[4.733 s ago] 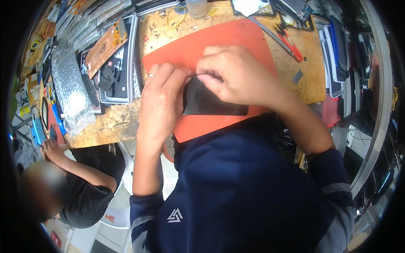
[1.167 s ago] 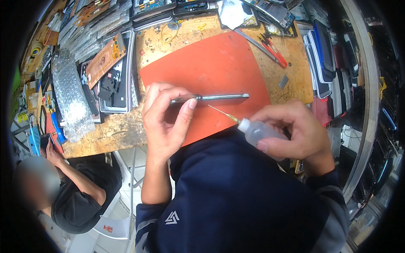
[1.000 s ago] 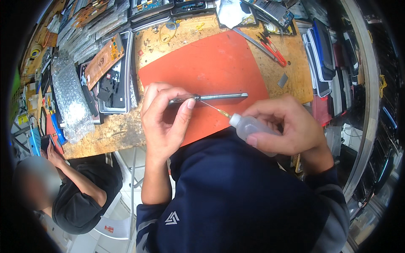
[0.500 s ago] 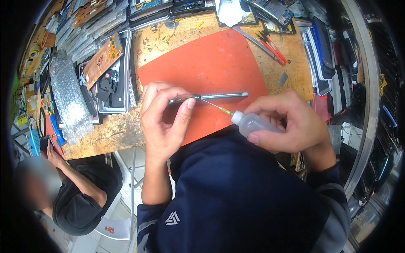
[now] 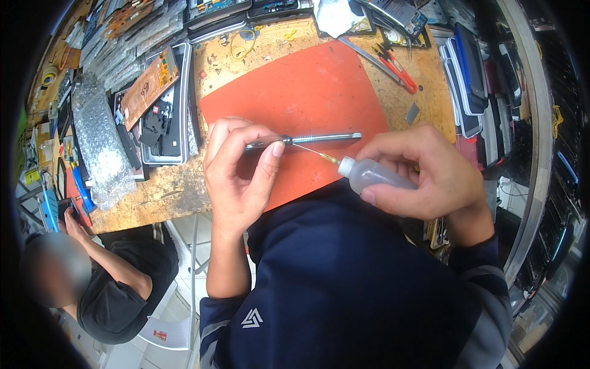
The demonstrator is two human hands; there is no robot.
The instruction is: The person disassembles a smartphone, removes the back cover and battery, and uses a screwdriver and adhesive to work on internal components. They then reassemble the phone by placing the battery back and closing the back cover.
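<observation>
A thin, dark phone (image 5: 326,139) with a silvery rim is held edge-on above an orange mat (image 5: 295,86). Its left end is pinched between the thumb and fingers of my left hand (image 5: 239,166), which hide part of it. My right hand (image 5: 424,172) is wrapped around a translucent squeeze bottle (image 5: 375,175) with a white cap and a fine brass-based needle. The bottle lies on its side in my grip, the needle pointing left. Its tip comes up to the phone's edge near my left thumb; whether it touches I cannot tell.
Red-handled pliers (image 5: 399,72) lie beyond the mat at right. At left are a tray of parts (image 5: 184,111) and bubble wrap (image 5: 101,147). Phone frames (image 5: 470,80) stack at the right edge. Another person (image 5: 117,277) sits at lower left, holding a phone.
My right hand and the squeeze bottle have shifted slightly up and to the right. My left hand and the phone look nearly still.
</observation>
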